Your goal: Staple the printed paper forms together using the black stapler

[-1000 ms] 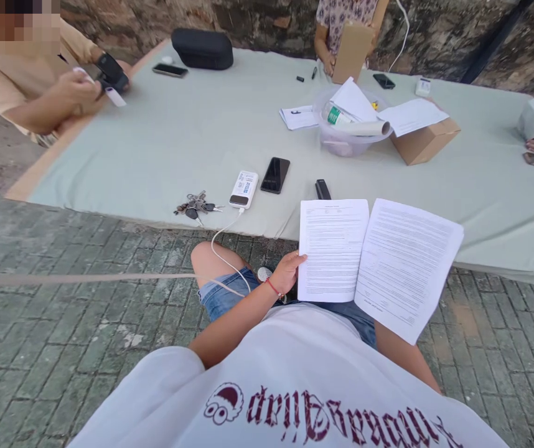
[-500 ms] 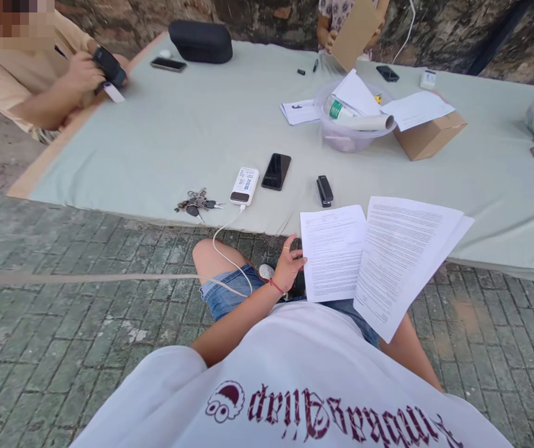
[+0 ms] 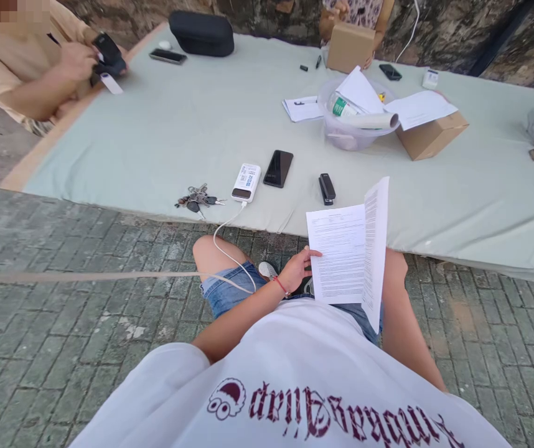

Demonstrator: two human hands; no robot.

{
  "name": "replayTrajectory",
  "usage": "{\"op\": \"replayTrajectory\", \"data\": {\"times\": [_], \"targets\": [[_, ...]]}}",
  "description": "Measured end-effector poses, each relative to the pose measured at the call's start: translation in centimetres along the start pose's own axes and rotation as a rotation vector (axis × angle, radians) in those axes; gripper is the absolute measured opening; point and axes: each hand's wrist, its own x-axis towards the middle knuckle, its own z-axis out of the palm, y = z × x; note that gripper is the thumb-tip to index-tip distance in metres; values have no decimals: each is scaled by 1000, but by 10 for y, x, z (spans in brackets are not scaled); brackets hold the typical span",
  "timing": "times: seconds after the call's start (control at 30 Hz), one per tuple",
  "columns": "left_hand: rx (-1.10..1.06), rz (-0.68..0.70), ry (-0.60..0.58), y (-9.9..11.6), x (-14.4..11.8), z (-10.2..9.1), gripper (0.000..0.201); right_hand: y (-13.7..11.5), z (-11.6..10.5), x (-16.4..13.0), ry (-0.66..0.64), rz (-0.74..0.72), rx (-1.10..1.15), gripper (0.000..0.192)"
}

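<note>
My left hand [image 3: 299, 272] grips the left edge of a few printed sheets [image 3: 337, 255] over my lap, one finger lying on the front of the page and other fingers curled by the edge. A right-hand page [image 3: 375, 255] stands half folded, seen almost edge-on. My right hand does not show; the sheets may hide it. Beyond the papers a black stapler [image 3: 327, 189] lies on the table. Left of it are a black phone [image 3: 278, 168] and a white power bank [image 3: 246, 183] with a cable plugged in.
Keys [image 3: 199, 200] lie near the cloth-covered table's [image 3: 155, 162] front edge. Further back are a plastic basin [image 3: 348, 138] of papers, a cardboard box [image 3: 435, 137] and a black case [image 3: 201, 34]. One co-worker handles a black device [image 3: 107, 56]; another has a box [image 3: 351, 48].
The right-hand page has swung inward to the left and now stands nearly edge-on. My left hand's finger has moved onto the page. Across the table, the co-worker's cardboard has come down lower.
</note>
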Motion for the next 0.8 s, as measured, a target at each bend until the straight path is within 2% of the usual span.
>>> {"op": "replayTrajectory", "data": {"times": [0.17,0.37,0.5,0.67,0.8], "targets": [[3,-5,-11,-2,3,2,70,9,19,11,149,-2,-145,36],[-39,-3,-34,-3,5,1,78,18,22,18,198,-22,-87,35],[-93,16,-11,-7,7,-1,77,22,31,22,229,-71,89,35],[-198,106,2,-15,7,-5,64,21,52,27,280,-120,431,34],[-136,151,99,-23,7,-16,55,18,69,29,249,-137,693,34]]}}
